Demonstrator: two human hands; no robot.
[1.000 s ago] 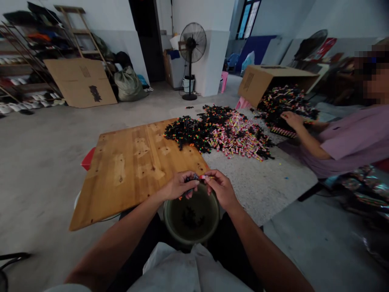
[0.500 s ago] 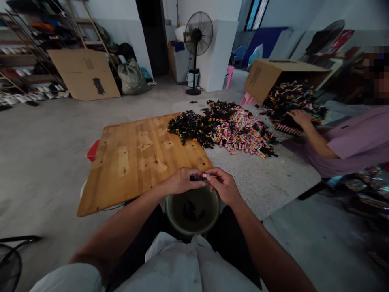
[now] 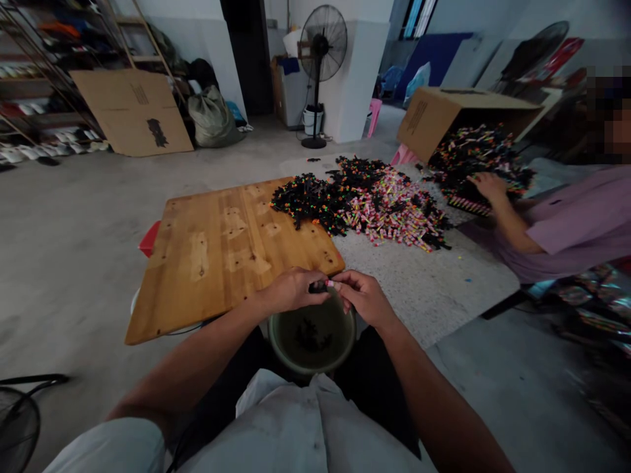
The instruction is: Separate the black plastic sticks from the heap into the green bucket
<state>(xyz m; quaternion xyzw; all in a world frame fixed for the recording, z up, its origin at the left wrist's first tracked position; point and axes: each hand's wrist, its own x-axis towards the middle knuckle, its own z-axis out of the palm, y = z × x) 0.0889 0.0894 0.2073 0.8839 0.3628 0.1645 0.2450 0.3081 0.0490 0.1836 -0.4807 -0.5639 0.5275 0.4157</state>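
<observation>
My left hand [image 3: 293,289] is closed on a small black plastic piece [image 3: 317,287] above the bucket's far rim. Between the fingertips of my right hand [image 3: 363,299] is a small pink-and-white tube [image 3: 330,283]. The tube's pink end meets the black piece; whether they are joined, I cannot tell. Below both hands, a greenish bucket [image 3: 288,351] stands between my legs, with a few black pieces [image 3: 311,336] at its bottom. Fingers partly hide both held parts.
A wooden board [image 3: 221,263] lies ahead on the left. Black pieces with orange tips [image 3: 308,197] and pink tubes [image 3: 394,210] are heaped on the speckled table [image 3: 409,289]. At right, a co-worker's hand [image 3: 488,187] touches a pile spilling from a cardboard box [image 3: 424,125].
My hands stay together over the bucket with slight finger movement; the pink end of the tube and the black piece now show more clearly. The view has tilted slightly.
</observation>
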